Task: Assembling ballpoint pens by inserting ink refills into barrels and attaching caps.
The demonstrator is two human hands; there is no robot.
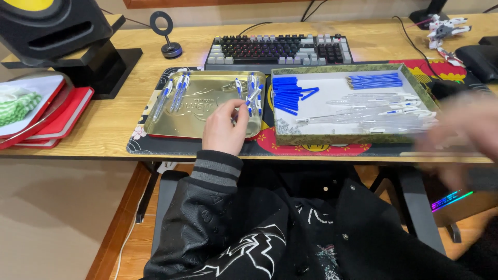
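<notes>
My left hand [224,127] rests on the front right part of a gold metal tray [199,122], its fingers pinched around a blue-and-clear pen [252,97] among the pens on the tray's right side. More assembled pens [175,93] lie at the tray's left. My right hand [464,132] is a blur at the right, beside a green-rimmed white box [332,139]; whether it holds anything cannot be told. The box holds blue caps [288,96], blue refills [374,81] and clear pen barrels [386,111].
A keyboard [278,50] lies behind the tray and box. A black speaker on a stand [62,36] and red notebooks [57,122] sit at the left. A small ring stand [167,36] and a toy figure [445,32] stand at the back.
</notes>
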